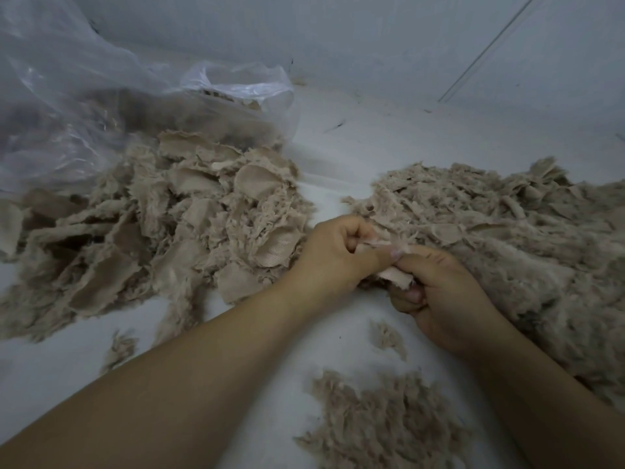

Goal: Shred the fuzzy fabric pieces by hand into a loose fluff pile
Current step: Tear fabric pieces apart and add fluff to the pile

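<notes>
Right now a single scrap of fuzzy fabric (394,274) is caught between both hands, its pale woven backing showing in the gap between them, just above the white tabletop (338,157) and at the near edge of the right-hand heap. The left hand (333,252) has its fingers curled over the scrap's upper edge and pinches it with the thumb; the right hand (436,292) grips the lower edge the same way, knuckles up. The two sit almost touching, so the step in hand looks like the tear itself: a piece held taut, about to be pulled apart.

The next move, as I judge it, calls for drawing the hands away from each other, then dropping the loosened bits onto the fluff pile (507,231) just behind and to the right of them.

To the left lies a heap of whole fabric pieces (162,225), many showing flat backing, so plenty is left to shred. Behind that heap slumps a clear plastic bag (84,96). Smaller tufts (378,421) lie on the tabletop near the forearms.
</notes>
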